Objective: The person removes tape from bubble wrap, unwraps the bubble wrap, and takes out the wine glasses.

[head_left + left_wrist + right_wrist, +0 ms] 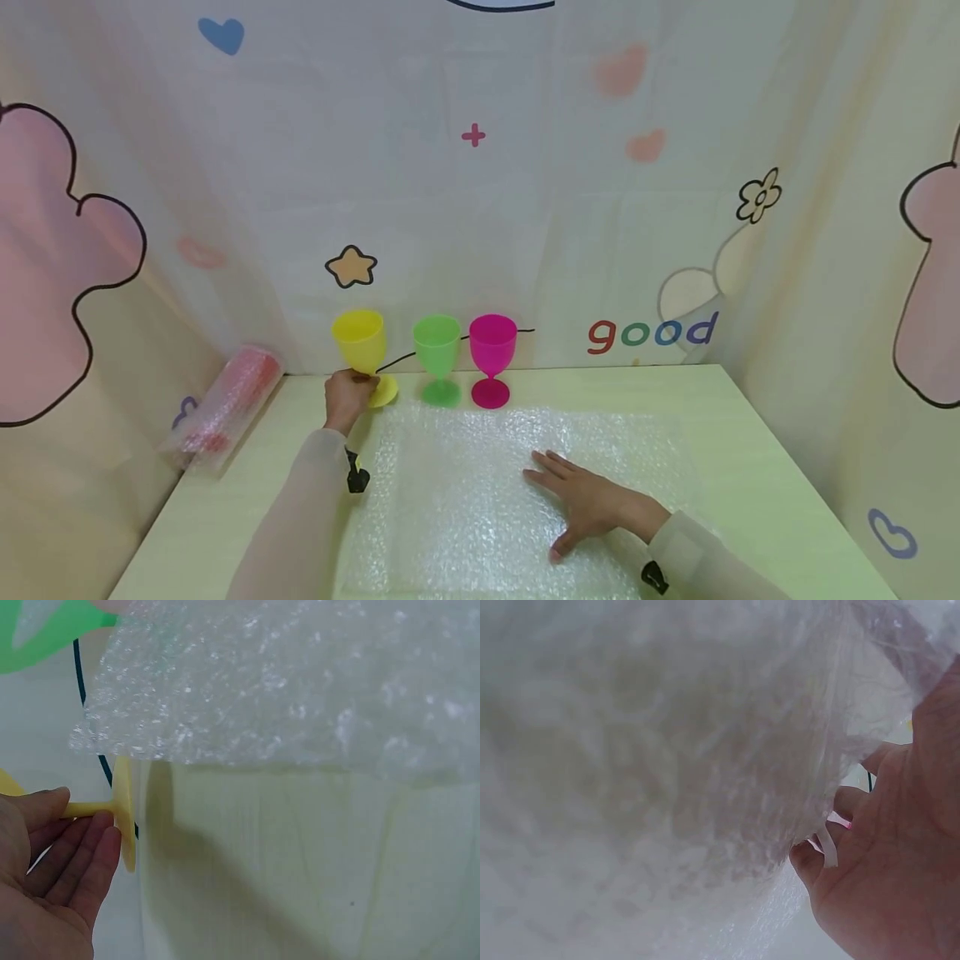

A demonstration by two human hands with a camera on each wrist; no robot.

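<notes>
At the back left, my left hand (349, 398) pinches the stem of a yellow plastic goblet (359, 337), which tilts slightly. In the left wrist view, the thumb and fingertips of that hand (56, 862) meet on the stem next to the round foot (125, 817). Whether the foot touches the table is unclear. A sheet of bubble wrap (457, 492) lies flat across the table. Over its right part, my right hand (588, 500) has its fingers spread. The right wrist view shows clear plastic film (705, 750) close in front of the right hand (900, 847).
A green goblet (437, 346) and a magenta goblet (492, 342) stand upright behind the bubble wrap. On the left edge of the pale table (757, 467) lies a clear plastic-wrapped roll (228, 408) with red inside. A printed curtain (420, 183) borders the back and sides.
</notes>
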